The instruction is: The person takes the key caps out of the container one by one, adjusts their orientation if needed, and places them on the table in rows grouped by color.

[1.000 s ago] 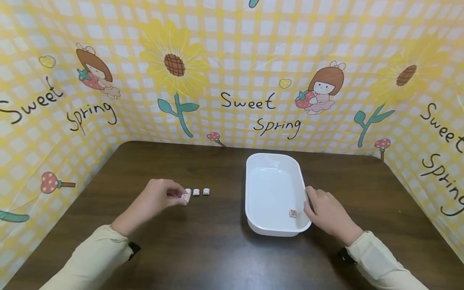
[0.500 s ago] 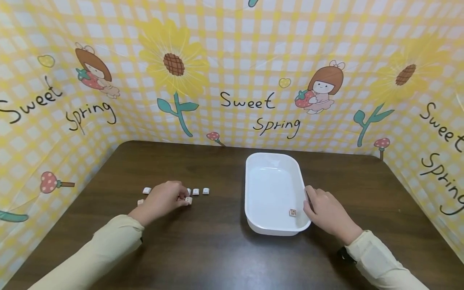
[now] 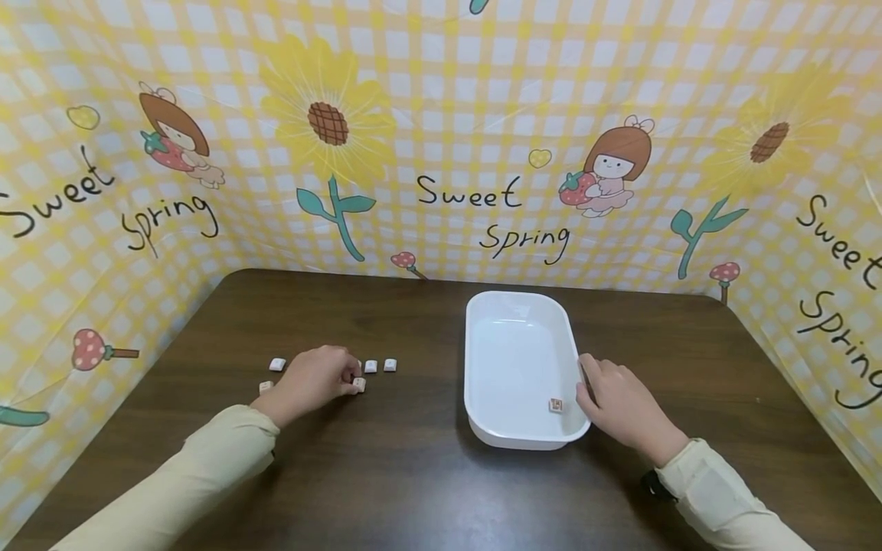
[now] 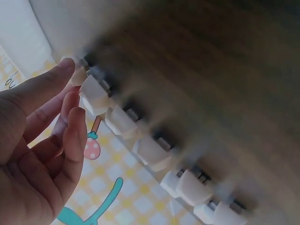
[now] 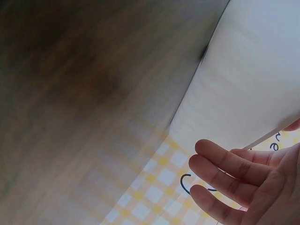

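Observation:
My left hand [image 3: 313,384] is low over the table, thumb and fingertips pinching a small white keycap [image 3: 359,385]. That keycap is partly hidden by the thumb in the left wrist view, at the end of a row of keycaps [image 4: 152,152]. Just behind it in the head view is a back row, including a white keycap [image 3: 390,365] at its right end. The hand hides part of both rows. My right hand [image 3: 623,402] grips the right rim of a white rectangular tub [image 3: 520,441], thumb over the edge. One keycap with brown markings [image 3: 556,405] lies inside the tub.
Two more keycaps show left of the left hand, a back keycap [image 3: 277,365] and a front keycap [image 3: 266,387]. The dark wooden table [image 3: 413,490] ends at a yellow checked cloth [image 3: 468,138], which rises behind and at both sides.
My left hand has moved slightly right and toward the near side, bringing its keycap in front of the back row. Two keycaps at left have come into view. The right hand and tub stay put.

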`<action>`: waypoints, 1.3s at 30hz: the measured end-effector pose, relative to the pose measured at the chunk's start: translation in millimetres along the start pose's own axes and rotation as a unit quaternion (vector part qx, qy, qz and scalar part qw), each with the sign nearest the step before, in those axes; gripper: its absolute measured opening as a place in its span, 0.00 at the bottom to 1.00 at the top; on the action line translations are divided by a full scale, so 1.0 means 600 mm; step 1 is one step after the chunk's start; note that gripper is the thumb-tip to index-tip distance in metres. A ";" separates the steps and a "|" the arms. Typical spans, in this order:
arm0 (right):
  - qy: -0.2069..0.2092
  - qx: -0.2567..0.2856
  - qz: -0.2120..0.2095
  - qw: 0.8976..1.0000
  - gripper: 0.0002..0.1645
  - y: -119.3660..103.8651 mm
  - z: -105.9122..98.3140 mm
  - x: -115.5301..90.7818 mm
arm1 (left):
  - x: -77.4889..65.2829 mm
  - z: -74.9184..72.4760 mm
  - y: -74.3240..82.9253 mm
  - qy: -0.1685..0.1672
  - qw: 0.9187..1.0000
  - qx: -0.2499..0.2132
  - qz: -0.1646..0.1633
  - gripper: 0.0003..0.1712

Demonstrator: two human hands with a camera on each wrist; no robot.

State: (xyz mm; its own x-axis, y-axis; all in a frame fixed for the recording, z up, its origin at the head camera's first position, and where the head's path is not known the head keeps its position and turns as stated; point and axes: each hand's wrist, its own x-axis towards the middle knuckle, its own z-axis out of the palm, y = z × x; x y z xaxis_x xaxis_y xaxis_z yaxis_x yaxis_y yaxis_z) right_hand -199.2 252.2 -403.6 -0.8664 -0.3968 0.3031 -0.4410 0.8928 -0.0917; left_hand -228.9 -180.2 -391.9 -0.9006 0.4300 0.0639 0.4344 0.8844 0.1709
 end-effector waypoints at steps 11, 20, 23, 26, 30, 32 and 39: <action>0.016 -0.002 -0.002 1.000 0.11 0.008 -0.001 -0.006 | 0.032 -0.101 0.070 0.044 0.998 -0.041 0.015 0.13; -0.006 0.010 0.008 1.000 0.11 0.008 0.000 -0.002 | 0.142 -0.111 0.265 -0.022 0.989 -0.048 0.137 0.11; -0.005 0.012 0.006 1.000 0.11 0.006 0.002 0.002 | 0.187 -0.088 0.316 -0.079 0.984 -0.044 0.150 0.08; 0.001 0.012 0.001 1.000 0.10 0.005 0.003 0.004 | 0.225 -0.056 0.355 -0.133 0.980 -0.035 0.146 0.06; 0.007 0.013 -0.004 1.000 0.09 0.005 0.003 0.004 | 0.254 -0.014 0.395 -0.187 0.976 -0.010 0.116 0.07; 0.016 0.010 -0.009 1.000 0.08 0.006 0.004 0.004 | 0.260 0.007 0.410 -0.198 0.974 0.005 0.105 0.09; 0.045 0.002 -0.033 0.998 0.06 0.006 0.005 0.004 | 0.263 0.052 0.436 -0.201 0.972 0.065 0.099 0.26</action>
State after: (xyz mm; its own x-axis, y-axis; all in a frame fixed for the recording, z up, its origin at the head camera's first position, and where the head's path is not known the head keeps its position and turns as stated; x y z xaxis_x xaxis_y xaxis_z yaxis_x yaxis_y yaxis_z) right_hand -203.4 253.6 -406.0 -0.8105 -0.4347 0.3926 -0.4981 0.8642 -0.0715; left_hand -256.9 124.9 -367.9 -0.7311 0.6069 -0.3118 0.6200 0.7817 0.0679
